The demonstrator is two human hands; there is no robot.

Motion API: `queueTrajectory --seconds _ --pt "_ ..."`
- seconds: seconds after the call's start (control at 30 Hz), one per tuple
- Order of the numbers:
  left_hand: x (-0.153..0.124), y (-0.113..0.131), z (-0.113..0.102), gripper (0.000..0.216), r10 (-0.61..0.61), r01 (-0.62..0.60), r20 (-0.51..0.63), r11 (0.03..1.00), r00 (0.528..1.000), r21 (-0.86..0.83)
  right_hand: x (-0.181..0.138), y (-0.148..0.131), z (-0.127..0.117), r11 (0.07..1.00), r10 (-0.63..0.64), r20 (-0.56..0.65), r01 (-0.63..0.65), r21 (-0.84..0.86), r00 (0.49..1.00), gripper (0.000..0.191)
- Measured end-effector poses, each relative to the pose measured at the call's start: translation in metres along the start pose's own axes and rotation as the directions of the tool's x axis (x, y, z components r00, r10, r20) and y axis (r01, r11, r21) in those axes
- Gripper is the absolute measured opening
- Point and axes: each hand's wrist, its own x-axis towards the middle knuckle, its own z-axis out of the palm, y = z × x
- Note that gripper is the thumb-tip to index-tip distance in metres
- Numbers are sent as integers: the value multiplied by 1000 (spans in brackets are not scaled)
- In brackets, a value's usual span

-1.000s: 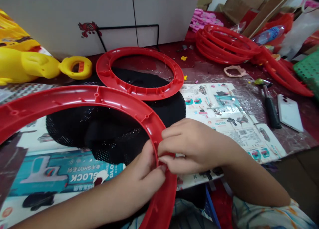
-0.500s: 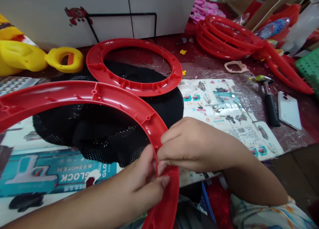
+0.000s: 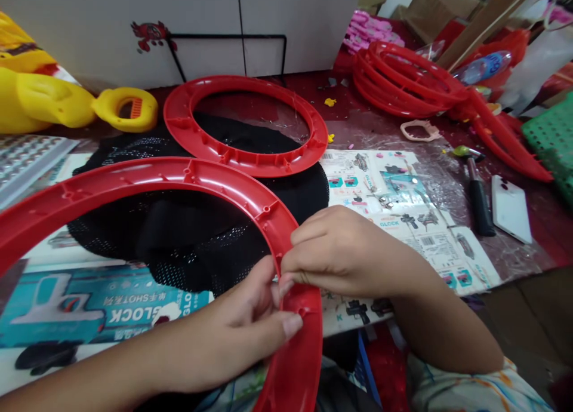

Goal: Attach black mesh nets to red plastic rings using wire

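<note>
A large red plastic ring (image 3: 215, 179) with small ribs and posts inside its channel is held up near me. My left hand (image 3: 250, 322) grips its right side from within, thumb across the channel and fingers round the inner edge. On the same stretch, my right hand (image 3: 331, 254) is closed with its fingertips pinched at the inner rim; whether a small piece is between them I cannot tell. Black mesh fabric (image 3: 188, 233) lies crumpled behind the ring. A second red ring (image 3: 246, 161) rests on that fabric.
Yellow plastic toy parts (image 3: 129, 110) stand at the left beside a tray (image 3: 33, 161). Stacked red rings (image 3: 403, 83) sit at the back right. A black-handled hammer (image 3: 478, 197), a white phone (image 3: 511, 209) and a green basket (image 3: 550, 137) are on the right. Printed cardboard (image 3: 394, 221) covers the table.
The view has shifted slightly. My left thumb has straightened a little along the channel, while both hands stay at the same part of the ring.
</note>
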Motion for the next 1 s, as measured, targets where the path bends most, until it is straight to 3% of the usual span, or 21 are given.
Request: queueTrajectory --seconds 0.17,0.3,0.5,0.63,0.83,1.0 --pt "-4 0 2 61 -49 51 20 992 999 -115 0 0 -3 996 8 7 -9 94 1000 23" --pt "-4 0 4 52 -24 25 10 984 1000 -174 -1 0 -4 997 -12 -34 15 77 999 24" --pt "4 0 5 38 -8 -28 -148 971 989 -239 -1 1 -1 993 53 -1 -52 103 999 23" --pt "5 -3 8 31 -60 24 -125 962 990 -272 0 1 0 979 62 31 -67 193 998 22" --pt "5 -9 7 26 -14 -3 -211 997 977 -77 2 2 2 978 124 135 -144 149 983 22" --pt "3 -15 2 31 79 -43 -236 987 969 152 0 3 -2 998 41 120 -46 41 992 18"
